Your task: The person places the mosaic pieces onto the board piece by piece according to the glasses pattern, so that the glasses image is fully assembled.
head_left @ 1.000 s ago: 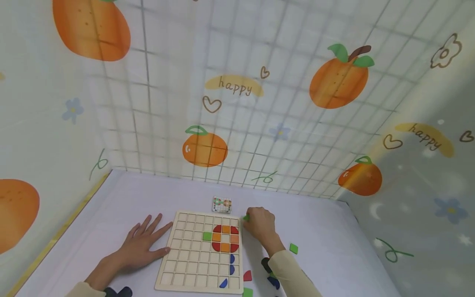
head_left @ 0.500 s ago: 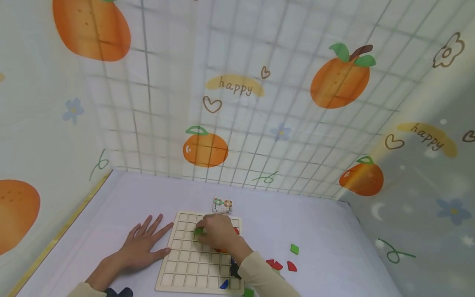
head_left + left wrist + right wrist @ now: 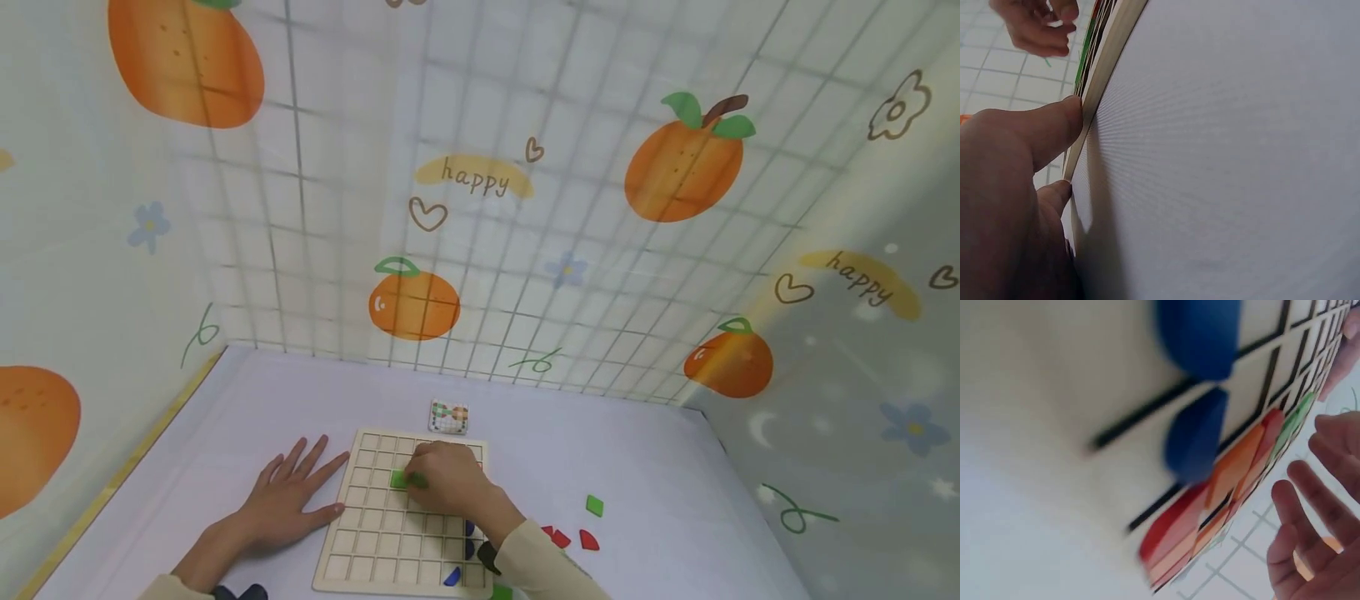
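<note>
A wooden grid board (image 3: 367, 542) lies on the table, with my left hand (image 3: 288, 500) spread flat at its left side. In the left wrist view that hand's thumb (image 3: 1054, 128) and a fingertip touch the board's edge. My right hand (image 3: 450, 483) is over the board's upper part, covering much of the red and orange pieces there. A green square tile (image 3: 398, 479) lies in a cell just left of its fingertips. The right wrist view has the fingers (image 3: 1307, 494) loosely bent and apart, with nothing between them, near the red piece (image 3: 1175, 519) and orange piece (image 3: 1235, 462).
Behind the board is a small pattern card (image 3: 449, 416). A blue piece (image 3: 452, 576) lies on the lower part of the board. To the right are loose red pieces (image 3: 588, 540) and a green tile (image 3: 595, 505). A patterned curtain (image 3: 480, 250) surrounds the table.
My right hand has carried a green tile from right of the board leftward onto it and let go. It has since drawn back slightly to the right. My left hand has stayed put.
</note>
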The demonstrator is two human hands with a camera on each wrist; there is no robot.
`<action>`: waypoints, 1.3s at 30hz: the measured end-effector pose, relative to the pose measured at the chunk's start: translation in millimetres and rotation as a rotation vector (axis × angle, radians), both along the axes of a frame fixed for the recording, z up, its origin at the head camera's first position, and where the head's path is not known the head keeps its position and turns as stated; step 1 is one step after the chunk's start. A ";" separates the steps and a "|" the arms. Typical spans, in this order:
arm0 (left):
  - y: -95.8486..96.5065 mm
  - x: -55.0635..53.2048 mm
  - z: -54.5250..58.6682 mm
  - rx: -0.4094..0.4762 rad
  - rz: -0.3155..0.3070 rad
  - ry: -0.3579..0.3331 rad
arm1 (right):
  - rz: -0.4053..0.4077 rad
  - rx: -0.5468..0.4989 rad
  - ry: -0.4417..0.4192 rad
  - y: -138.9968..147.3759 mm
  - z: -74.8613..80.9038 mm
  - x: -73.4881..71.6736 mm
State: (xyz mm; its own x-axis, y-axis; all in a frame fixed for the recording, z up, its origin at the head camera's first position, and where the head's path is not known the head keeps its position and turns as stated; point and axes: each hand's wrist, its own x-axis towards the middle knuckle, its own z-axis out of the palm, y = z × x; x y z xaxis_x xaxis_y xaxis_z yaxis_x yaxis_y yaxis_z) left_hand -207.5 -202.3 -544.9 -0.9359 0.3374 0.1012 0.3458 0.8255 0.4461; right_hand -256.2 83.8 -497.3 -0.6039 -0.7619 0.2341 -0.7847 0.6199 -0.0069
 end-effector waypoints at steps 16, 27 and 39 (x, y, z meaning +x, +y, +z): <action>2.3 1.8 5.8 -0.052 0.025 -0.025 | -0.302 -0.038 -0.360 99.3 -5.4 51.7; 2.9 2.6 5.1 -0.026 0.018 0.019 | -0.364 -0.207 -0.759 125.8 -5.9 83.4; 2.9 2.1 3.1 -0.009 0.017 0.030 | -0.290 -0.314 -0.669 114.9 3.9 51.4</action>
